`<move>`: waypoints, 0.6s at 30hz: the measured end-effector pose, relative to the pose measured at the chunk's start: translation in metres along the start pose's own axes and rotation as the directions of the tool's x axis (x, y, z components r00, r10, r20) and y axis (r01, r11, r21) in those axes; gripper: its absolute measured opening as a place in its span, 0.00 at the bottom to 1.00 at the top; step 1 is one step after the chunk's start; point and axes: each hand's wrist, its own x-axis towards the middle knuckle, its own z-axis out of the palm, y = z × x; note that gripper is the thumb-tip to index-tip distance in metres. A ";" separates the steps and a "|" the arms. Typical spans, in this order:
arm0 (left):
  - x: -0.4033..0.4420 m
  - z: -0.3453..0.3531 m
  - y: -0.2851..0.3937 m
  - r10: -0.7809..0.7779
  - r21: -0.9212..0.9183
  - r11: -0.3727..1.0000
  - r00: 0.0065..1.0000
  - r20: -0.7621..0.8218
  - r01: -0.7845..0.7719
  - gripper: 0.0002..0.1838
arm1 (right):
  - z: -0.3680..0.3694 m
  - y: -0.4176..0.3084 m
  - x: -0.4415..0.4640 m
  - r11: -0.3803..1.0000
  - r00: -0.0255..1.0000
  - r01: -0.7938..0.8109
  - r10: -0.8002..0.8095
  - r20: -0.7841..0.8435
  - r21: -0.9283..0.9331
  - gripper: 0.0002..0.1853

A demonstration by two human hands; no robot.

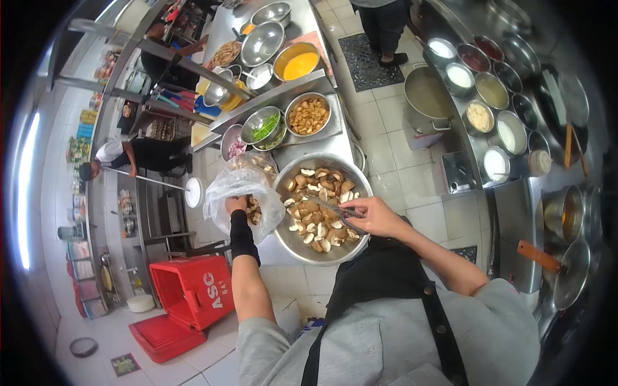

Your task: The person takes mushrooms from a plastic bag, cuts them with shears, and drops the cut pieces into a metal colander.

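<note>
My right hand (pixel 372 217) is closed around the handles of a pair of scissors (pixel 331 206), whose blades reach over a large metal bowl (pixel 356 248). Inside that bowl lie many cut mushrooms (pixel 322 228), brown caps mixed with pale cut faces. My left hand (pixel 237 204) reaches into a clear plastic bag (pixel 222 177) at the bowl's left side. More mushroom pieces (pixel 254 211) show in the bag, just right of that hand. Its fingers are mostly hidden by the bag, so their grip does not show.
Beyond the bowl stand a pan of brown chunks (pixel 309 116), a bowl of green vegetables (pixel 264 127) and a pot of yellow liquid (pixel 300 64). At right are a tall pot (pixel 421 96) and several sauce containers (pixel 496 163). A red bin (pixel 183 293) sits lower left; other people stand nearby.
</note>
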 end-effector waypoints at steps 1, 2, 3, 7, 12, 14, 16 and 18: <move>0.003 0.007 -0.002 0.020 0.022 1.000 1.000 -0.012 -0.019 0.20 | 0.001 -0.001 0.001 1.000 1.000 0.001 -0.001 0.015 -0.024 0.20; 0.005 0.012 -0.006 0.039 0.047 0.998 0.999 -0.023 -0.038 0.20 | 0.004 0.001 0.002 1.000 1.000 0.010 -0.010 0.021 -0.018 0.20; -0.001 0.010 0.004 0.012 0.081 0.997 0.997 -0.073 -0.006 0.20 | 0.006 0.004 0.005 1.000 1.000 0.020 -0.020 0.025 -0.013 0.20; -0.046 -0.035 0.069 0.007 -0.025 1.000 0.988 -0.152 -0.011 0.20 | 0.006 -0.002 0.008 1.000 1.000 0.000 0.000 0.022 -0.013 0.19; -0.066 -0.031 0.053 0.057 -0.290 0.956 0.997 0.045 -0.041 0.22 | 0.003 0.006 0.014 0.996 0.998 -0.061 0.060 0.016 0.059 0.19; -0.066 -0.011 0.023 0.155 -0.568 0.821 0.981 0.119 -0.061 0.23 | 0.000 -0.003 0.018 0.995 0.996 -0.085 0.084 0.019 0.055 0.20; -0.087 -0.025 0.034 0.065 -0.805 0.571 0.969 0.238 0.160 0.22 | 0.008 -0.005 0.021 0.989 0.996 -0.081 0.083 -0.013 0.121 0.20; -0.105 -0.033 0.045 0.072 -0.897 0.434 0.990 0.120 0.077 0.24 | 0.017 0.000 0.027 0.990 0.998 -0.057 0.053 0.030 0.128 0.20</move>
